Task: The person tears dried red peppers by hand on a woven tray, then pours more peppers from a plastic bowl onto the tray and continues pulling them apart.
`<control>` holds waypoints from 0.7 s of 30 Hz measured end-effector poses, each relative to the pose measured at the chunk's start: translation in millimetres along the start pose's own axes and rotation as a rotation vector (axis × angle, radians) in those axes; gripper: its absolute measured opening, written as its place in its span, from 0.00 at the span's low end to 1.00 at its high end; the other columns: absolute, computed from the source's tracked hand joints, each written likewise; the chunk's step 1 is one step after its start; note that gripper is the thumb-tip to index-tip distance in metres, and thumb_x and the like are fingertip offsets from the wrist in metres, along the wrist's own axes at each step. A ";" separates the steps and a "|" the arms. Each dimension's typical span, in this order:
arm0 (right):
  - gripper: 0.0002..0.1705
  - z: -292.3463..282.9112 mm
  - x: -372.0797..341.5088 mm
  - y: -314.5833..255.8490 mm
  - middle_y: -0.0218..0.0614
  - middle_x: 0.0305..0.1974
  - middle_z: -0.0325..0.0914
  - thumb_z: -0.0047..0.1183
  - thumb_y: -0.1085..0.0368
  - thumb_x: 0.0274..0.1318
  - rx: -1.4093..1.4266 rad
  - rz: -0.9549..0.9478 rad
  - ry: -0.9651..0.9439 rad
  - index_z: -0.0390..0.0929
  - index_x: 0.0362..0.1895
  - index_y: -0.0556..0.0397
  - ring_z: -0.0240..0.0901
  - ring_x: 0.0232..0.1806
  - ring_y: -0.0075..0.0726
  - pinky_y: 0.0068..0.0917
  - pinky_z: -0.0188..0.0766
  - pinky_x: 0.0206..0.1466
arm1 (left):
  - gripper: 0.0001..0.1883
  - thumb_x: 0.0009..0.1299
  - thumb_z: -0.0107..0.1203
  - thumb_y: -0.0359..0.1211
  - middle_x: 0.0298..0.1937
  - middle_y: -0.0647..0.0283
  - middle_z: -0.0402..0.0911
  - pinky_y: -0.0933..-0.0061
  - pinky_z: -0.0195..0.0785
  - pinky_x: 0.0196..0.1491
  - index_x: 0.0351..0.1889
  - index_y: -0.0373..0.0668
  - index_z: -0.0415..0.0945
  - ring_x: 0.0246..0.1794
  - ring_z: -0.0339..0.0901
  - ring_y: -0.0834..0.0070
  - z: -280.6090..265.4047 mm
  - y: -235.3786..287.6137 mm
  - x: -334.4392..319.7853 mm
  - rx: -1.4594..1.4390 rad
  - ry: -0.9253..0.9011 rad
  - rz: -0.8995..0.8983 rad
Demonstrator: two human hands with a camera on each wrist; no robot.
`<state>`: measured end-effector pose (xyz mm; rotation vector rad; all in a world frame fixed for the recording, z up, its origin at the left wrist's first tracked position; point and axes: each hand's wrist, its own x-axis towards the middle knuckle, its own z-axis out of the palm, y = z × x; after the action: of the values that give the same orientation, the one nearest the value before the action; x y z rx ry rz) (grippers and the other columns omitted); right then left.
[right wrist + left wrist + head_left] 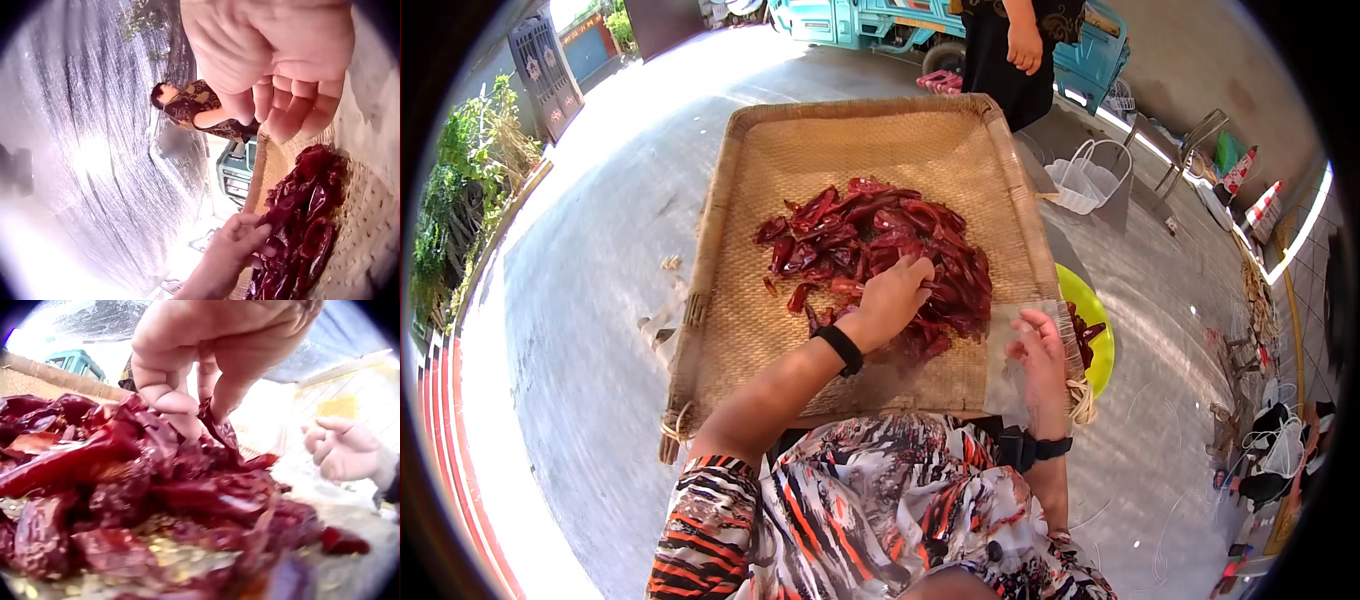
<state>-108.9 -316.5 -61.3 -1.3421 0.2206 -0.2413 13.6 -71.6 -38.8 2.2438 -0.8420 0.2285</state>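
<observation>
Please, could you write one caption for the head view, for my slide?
Left hand gripping red peppers on a woven tray, right hand loosely curled near the tray's right edge.

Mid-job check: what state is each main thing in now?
Left hand: pinching a red chili
Right hand: fingers loosely curled, holding nothing
Woven tray: bearing heaped chilies
Red chilies: heaped, wrinkled, glossy
Lime-yellow basin: partly hidden by tray, holding chilies
White basket: handles raised
Teal vehicle: partly out of frame

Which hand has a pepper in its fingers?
The left hand: it pinches a pepper at the red pile in the tray. The right hand, near the tray's right edge, holds none.
</observation>
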 end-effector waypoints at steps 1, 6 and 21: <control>0.22 10.5 -2.7 -0.8 0.34 0.45 0.78 0.55 0.61 0.67 -0.099 -0.068 -0.036 0.71 0.62 0.54 0.73 0.34 0.21 0.23 0.73 0.40 | 0.12 0.65 0.59 0.25 0.41 0.53 0.75 0.57 0.68 0.40 0.45 0.43 0.71 0.39 0.75 0.51 -0.4 5.4 -4.0 -0.065 -0.021 0.016; 0.21 39.3 -15.1 6.8 0.34 0.43 0.78 0.52 0.62 0.68 -0.422 -0.173 -0.249 0.71 0.62 0.54 0.74 0.33 0.22 0.23 0.72 0.40 | 0.07 0.67 0.60 0.26 0.33 0.62 0.80 0.71 0.69 0.35 0.41 0.38 0.74 0.30 0.76 0.73 -7.2 29.4 -19.6 -0.483 -0.206 -0.091; 0.16 -26.8 3.6 -20.4 0.26 0.36 0.80 0.48 0.54 0.72 0.577 -0.032 0.210 0.77 0.53 0.50 0.75 0.31 0.21 0.23 0.76 0.38 | 0.23 0.76 0.56 0.38 0.62 0.55 0.55 0.70 0.76 0.40 0.65 0.40 0.66 0.42 0.76 0.74 -1.4 -9.7 -3.2 -0.402 -0.303 -0.493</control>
<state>-114.3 -346.8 -47.2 -0.7477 0.2800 -0.4375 17.4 -63.9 -44.5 2.0426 -0.4077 -0.4806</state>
